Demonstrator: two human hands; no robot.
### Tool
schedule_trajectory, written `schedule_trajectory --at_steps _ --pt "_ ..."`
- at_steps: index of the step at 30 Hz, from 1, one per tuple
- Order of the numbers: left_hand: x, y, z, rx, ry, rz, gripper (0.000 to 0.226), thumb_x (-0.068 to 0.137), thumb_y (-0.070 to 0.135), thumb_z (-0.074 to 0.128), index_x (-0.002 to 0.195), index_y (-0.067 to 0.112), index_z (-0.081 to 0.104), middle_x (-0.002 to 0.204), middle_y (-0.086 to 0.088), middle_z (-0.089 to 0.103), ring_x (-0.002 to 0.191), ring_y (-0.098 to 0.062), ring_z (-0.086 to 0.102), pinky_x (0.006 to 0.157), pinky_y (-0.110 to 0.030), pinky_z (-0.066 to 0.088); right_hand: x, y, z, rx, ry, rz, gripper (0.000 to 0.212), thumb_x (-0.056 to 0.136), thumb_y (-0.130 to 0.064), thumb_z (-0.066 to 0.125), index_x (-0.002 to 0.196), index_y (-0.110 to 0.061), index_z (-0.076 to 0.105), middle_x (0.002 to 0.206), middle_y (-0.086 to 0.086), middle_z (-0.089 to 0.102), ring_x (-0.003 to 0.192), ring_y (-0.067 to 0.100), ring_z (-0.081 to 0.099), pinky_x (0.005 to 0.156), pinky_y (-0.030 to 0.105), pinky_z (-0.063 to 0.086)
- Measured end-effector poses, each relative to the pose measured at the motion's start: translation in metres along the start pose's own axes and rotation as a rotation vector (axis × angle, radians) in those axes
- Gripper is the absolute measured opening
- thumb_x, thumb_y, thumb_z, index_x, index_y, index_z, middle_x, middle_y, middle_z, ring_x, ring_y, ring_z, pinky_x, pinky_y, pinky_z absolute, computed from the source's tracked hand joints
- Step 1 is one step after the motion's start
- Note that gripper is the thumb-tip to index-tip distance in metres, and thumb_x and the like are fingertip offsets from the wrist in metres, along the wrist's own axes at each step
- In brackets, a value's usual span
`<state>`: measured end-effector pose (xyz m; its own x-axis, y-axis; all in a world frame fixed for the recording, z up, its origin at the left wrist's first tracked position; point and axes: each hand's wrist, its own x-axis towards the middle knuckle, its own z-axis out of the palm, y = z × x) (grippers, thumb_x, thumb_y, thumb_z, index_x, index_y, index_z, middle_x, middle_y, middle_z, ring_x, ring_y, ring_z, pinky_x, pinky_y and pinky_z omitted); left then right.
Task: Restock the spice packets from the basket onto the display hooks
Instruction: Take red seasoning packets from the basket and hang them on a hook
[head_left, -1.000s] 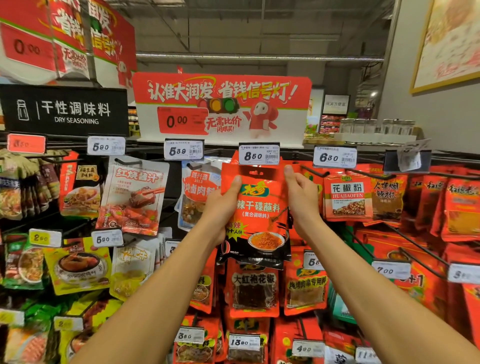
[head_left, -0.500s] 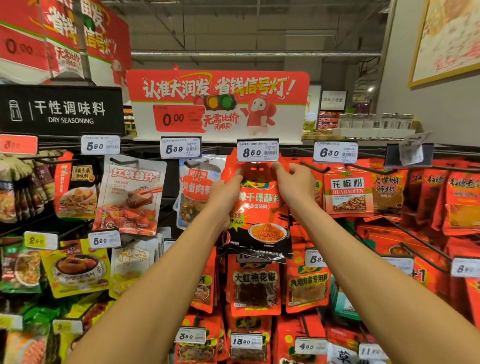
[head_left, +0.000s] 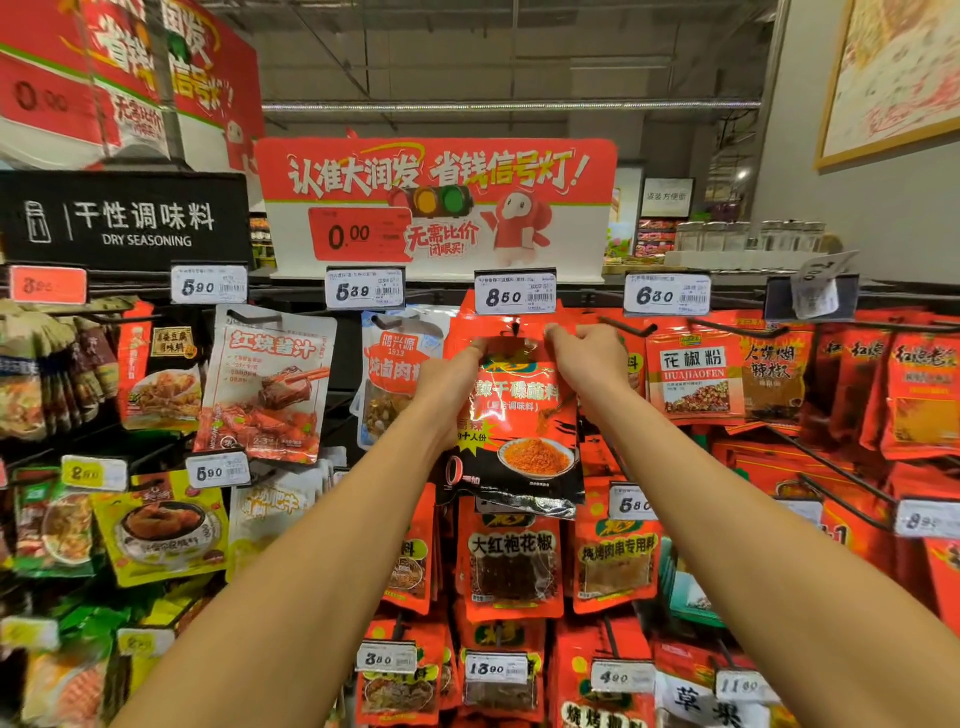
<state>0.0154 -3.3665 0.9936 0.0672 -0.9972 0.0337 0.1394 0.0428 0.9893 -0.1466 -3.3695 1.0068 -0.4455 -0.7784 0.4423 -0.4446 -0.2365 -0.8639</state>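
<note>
A red and black spice packet (head_left: 519, 415) hangs in front of the top row, its upper edge right at the tip of the black display hook (head_left: 515, 329) under the 8.50 price tag (head_left: 515, 292). My left hand (head_left: 451, 371) pinches the packet's top left corner. My right hand (head_left: 589, 356) pinches its top right corner. More red packets hang behind it on the same hook. The basket is out of view.
Neighbouring hooks carry packets: a white sauce pouch (head_left: 267, 384) to the left, a huajiao packet (head_left: 693, 376) to the right, red packets (head_left: 511, 566) directly below. Price tags jut out at hook ends. A red promo sign (head_left: 436, 202) stands above the row.
Both hands slid from the packet's sides up to its top corners and raised the packet, bringing its hang hole up to the hook tip.
</note>
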Motion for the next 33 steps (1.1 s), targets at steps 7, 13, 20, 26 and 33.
schedule_trajectory --at_steps 7,13,20,26,33 --pt "-0.012 -0.034 -0.024 0.464 0.072 0.433 0.053 0.084 0.056 0.065 0.125 0.024 0.060 0.121 0.000 0.065 0.105 -0.019 0.065 0.092 -0.044 0.055 -0.024 0.031 -0.012 0.117 -0.069 0.012 0.053 0.091 -0.053 0.066 0.127 -0.018 0.049 0.100 -0.002 0.067 0.094 0.015 0.065 0.088 0.044 0.055" --pt "-0.014 -0.052 -0.034 0.311 -0.173 0.402 0.062 0.085 0.018 0.078 0.138 0.027 0.048 0.118 0.006 0.069 0.095 -0.005 0.071 0.075 -0.018 0.056 -0.030 0.051 -0.006 0.065 -0.179 0.005 0.042 0.098 -0.048 0.060 0.097 -0.006 0.066 0.086 0.006 0.075 0.082 0.024 0.073 0.076 0.043 0.057" --pt "0.015 -0.044 -0.001 0.493 0.067 0.443 0.059 0.086 0.011 0.073 0.138 0.020 0.048 0.115 0.007 0.061 0.106 -0.017 0.060 0.087 -0.032 0.048 0.003 0.051 0.022 -0.211 -0.102 0.033 0.046 0.098 -0.054 0.053 0.109 -0.010 0.059 0.110 0.013 0.068 0.107 0.037 0.063 0.092 0.051 0.051" --pt "0.030 -0.046 0.009 0.591 0.137 0.414 0.060 0.081 0.007 0.069 0.137 0.018 0.050 0.126 -0.008 0.061 0.116 -0.030 0.059 0.097 -0.040 0.050 0.016 0.053 0.031 -0.295 -0.146 0.018 0.048 0.102 -0.051 0.049 0.117 -0.006 0.052 0.119 0.019 0.063 0.113 0.041 0.059 0.084 0.043 0.047" --pt "0.016 -0.046 0.001 0.596 0.103 0.439 0.062 0.085 0.016 0.076 0.139 0.023 0.046 0.126 -0.002 0.064 0.115 -0.024 0.062 0.088 -0.032 0.046 0.006 0.053 0.011 -0.180 -0.230 0.030 0.047 0.102 -0.051 0.048 0.117 -0.008 0.058 0.117 0.014 0.067 0.112 0.036 0.062 0.098 0.050 0.050"
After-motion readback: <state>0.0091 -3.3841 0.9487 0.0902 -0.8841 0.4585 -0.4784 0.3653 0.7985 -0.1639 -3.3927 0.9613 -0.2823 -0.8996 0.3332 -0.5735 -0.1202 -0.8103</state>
